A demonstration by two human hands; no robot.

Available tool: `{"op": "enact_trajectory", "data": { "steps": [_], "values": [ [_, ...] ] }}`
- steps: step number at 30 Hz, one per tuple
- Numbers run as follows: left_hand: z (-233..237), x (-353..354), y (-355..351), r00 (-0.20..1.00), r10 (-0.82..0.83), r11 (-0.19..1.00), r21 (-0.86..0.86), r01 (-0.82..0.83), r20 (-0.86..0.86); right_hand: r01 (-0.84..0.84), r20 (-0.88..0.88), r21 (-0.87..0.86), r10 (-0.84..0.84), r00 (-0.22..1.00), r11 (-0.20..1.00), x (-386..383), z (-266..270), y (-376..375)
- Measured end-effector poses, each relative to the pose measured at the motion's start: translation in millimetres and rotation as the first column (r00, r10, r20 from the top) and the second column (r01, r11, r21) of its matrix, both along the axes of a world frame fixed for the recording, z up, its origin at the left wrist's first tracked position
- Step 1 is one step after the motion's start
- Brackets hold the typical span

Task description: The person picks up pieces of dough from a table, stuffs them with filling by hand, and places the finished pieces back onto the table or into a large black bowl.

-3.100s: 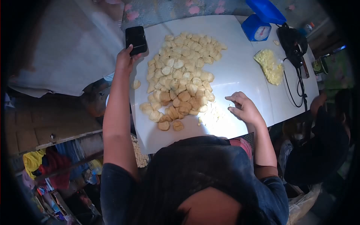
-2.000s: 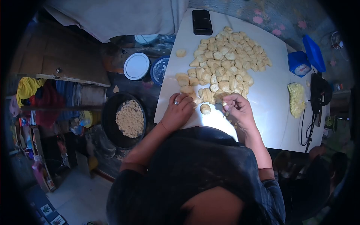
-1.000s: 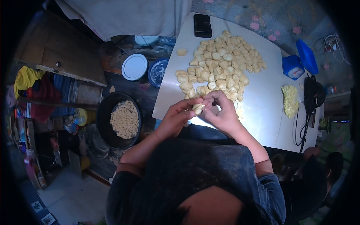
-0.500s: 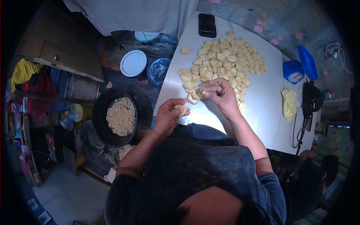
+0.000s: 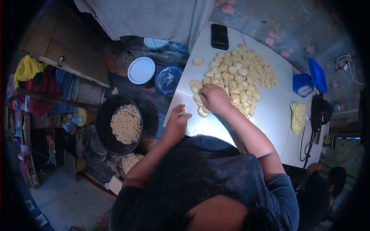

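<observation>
A large heap of pale dough pieces [image 5: 241, 73] lies on the white table [image 5: 262, 131]. My right hand [image 5: 216, 98] is over the near left edge of the heap, fingers bent down and closed at the dough pieces there; what is between the fingertips is hidden. Left of the table's near edge, my left hand [image 5: 178, 122] is raised with its fingers curled around a small pale piece, of which only a thin edge shows. Flattened pieces [image 5: 203, 111] lie just below my right hand. One round piece [image 5: 197, 61] sits apart at the upper left.
A black basin [image 5: 101, 127] of small dough balls stands at the left, with another container of balls [image 5: 130, 161] below it. Lidded tubs [image 5: 141, 71] are behind. A phone-like black object [image 5: 219, 37], a blue scale [image 5: 303, 85] and a yellow bag [image 5: 297, 117] rest on the table. A person [image 5: 320, 188] is at lower right.
My right hand has moved slightly left and turned down onto the dough pieces. My left hand has shifted a little left and lower, its piece now less visible. The whole view has shifted slightly.
</observation>
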State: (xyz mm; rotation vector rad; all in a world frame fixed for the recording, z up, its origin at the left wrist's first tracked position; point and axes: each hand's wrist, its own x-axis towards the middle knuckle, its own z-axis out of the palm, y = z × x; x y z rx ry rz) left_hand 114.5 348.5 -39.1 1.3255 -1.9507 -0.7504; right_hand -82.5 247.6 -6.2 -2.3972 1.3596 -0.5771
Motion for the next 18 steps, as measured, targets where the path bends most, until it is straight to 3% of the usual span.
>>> {"op": "enact_trajectory", "data": {
  "steps": [1,3,5,9,10,12,14,15,16,18],
  "values": [
    [4.1,1.0,0.6,1.0,0.0,1.0,0.0,0.0,-0.001,-0.029,-0.058,0.028,0.03,0.998,0.999,-1.5,2.0,1.9],
    [12.1,4.5,1.4,0.925,-0.009,0.982,-0.173,0.081,0.379,-0.055,-0.116,0.057,0.061,0.991,0.997,-6.4,6.0,7.7],
    [13.3,6.7,3.6,0.902,-0.007,0.966,-0.23,0.117,0.431,-0.101,0.044,0.091,0.097,0.994,0.991,-13.1,8.7,14.5],
    [4.1,17.9,2.6,0.878,0.015,0.943,-0.298,0.146,0.479,-0.2,0.074,0.016,0.198,0.977,0.98,-20.3,9.3,18.7],
    [-2.1,20.8,2.2,0.876,0.015,0.942,-0.301,0.15,0.482,-0.27,0.041,0.095,0.267,0.963,0.958,-21.2,10.1,19.4],
    [-6.1,21.9,-0.1,0.905,-0.104,0.975,-0.137,0.174,0.412,-0.327,0.012,0.172,0.33,0.944,0.929,-21.6,14.7,22.9],
    [0.8,19.0,-1.9,0.903,-0.051,0.985,-0.128,0.116,0.427,-0.107,0.141,0.391,0.055,0.988,0.914,-18.7,25.6,32.5],
    [10.9,15.8,-3.8,0.897,0.007,0.992,-0.119,0.051,0.443,0.009,0.17,0.529,-0.116,0.979,0.848,-15.7,43.2,37.1],
    [22.6,12.0,-5.2,0.897,0.007,0.991,-0.12,0.051,0.441,0.01,0.169,0.529,-0.116,0.979,0.849,-16.8,40.4,37.7],
    [42.5,3.8,-7.6,0.958,0.047,0.957,-0.287,0.037,0.281,-0.085,0.502,0.395,-0.137,0.854,0.915,-18.5,33.6,38.3]
  ]
}}
